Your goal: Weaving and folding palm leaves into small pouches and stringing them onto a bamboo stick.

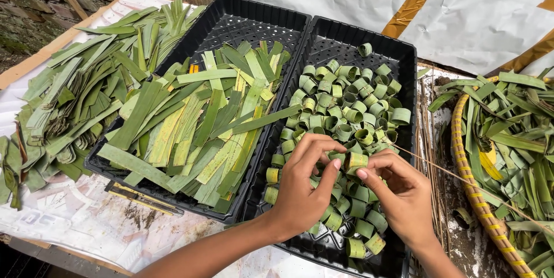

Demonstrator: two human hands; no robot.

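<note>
Pinching one rolled leaf ring (356, 161) between both hands, left hand (303, 188) and right hand (398, 191) work at lower centre, above a black tray (404, 58) of rings.

Head cam, close, looks steeply down & fwd over black trays (358, 35).

Two black trays (398, 58) side by side; one basket (468, 185). Two hands: left hand (303, 188) and right hand (401, 191). Leaf strips (196, 122) and leaf rings (346, 105) lie in heaps too many to count.
</note>
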